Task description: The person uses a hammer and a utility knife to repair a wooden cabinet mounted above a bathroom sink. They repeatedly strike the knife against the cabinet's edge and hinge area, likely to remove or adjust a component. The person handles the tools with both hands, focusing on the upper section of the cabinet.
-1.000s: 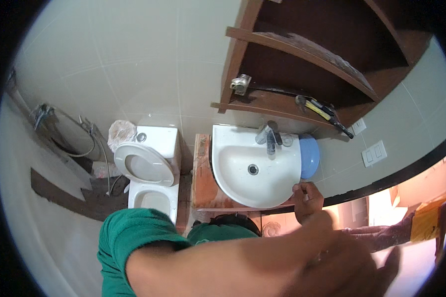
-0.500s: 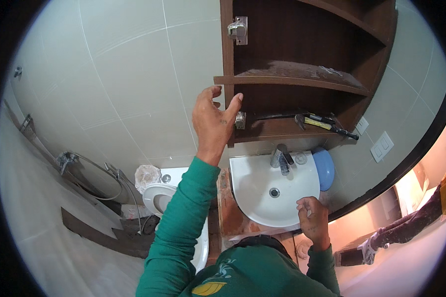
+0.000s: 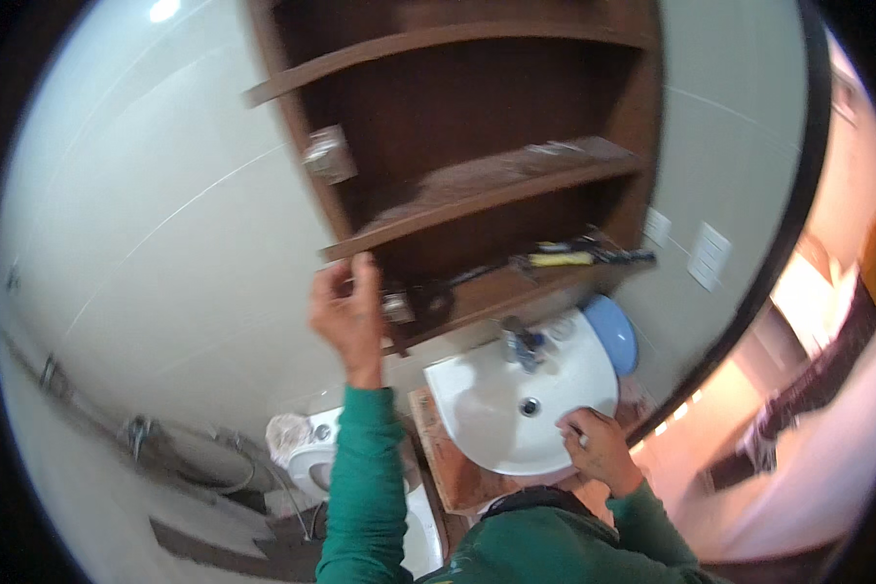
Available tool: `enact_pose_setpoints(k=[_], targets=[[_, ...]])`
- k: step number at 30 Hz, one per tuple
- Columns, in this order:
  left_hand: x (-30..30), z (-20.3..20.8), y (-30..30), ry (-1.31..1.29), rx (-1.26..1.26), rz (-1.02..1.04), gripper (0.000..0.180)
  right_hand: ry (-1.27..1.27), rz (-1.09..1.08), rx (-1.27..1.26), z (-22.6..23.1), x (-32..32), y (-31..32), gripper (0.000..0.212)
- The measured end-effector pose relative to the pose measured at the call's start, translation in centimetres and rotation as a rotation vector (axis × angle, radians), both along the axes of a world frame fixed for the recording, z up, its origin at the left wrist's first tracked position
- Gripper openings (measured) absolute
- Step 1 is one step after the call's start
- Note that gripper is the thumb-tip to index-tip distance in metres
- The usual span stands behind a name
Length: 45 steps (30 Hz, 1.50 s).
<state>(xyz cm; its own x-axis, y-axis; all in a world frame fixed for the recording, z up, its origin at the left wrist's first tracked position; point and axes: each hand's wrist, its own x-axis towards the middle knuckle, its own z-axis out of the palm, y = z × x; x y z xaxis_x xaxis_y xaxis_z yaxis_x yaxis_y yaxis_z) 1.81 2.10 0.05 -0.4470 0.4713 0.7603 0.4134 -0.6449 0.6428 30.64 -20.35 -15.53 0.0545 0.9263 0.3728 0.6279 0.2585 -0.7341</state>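
Observation:
My left hand (image 3: 346, 311) is raised to the left side panel of a dark wooden wall cabinet (image 3: 477, 97), fingers curled around its front edge beside the lowest shelf. A metal hinge (image 3: 396, 307) sits just right of that hand; a second hinge (image 3: 328, 156) is higher on the same panel. My right hand (image 3: 594, 448) rests low on the front rim of a white basin (image 3: 496, 409), closed around a small pale object too small to identify. Both sleeves are green.
A tap (image 3: 524, 343) and a blue bowl (image 3: 610, 333) sit at the basin's back. A yellow-handled tool (image 3: 560, 259) lies on the lowest shelf. A toilet (image 3: 307, 457) stands left of the wooden counter (image 3: 448, 467). Wall sockets (image 3: 708, 255) are on the right.
The view has tilted further up toward the cabinet. My left arm rose from across the lower view to the cabinet's side panel and its fingers have curled on the edge. The right hand stays at the basin.

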Motion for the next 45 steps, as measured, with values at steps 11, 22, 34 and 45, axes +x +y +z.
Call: enact_pose_setpoints(k=[11,22,34,45], targets=[[-1.6,0.5,-1.5,0.077,-0.017,0.115,0.028,-0.030,-0.052,-0.012,0.2,5.1,1.6,0.014],[-0.6,2.2,-1.9,0.027,-0.169,0.032,0.050,0.006,0.109,-0.099,-0.2,5.5,6.4,0.013],[-1.5,9.0,0.0,0.217,0.025,0.094,0.037,0.000,0.230,-0.077,-0.3,1.2,8.2,0.013],[-1.8,8.7,-0.4,0.142,-0.060,-0.147,0.029,0.016,0.154,-0.060,-1.6,1.8,6.7,0.010]])
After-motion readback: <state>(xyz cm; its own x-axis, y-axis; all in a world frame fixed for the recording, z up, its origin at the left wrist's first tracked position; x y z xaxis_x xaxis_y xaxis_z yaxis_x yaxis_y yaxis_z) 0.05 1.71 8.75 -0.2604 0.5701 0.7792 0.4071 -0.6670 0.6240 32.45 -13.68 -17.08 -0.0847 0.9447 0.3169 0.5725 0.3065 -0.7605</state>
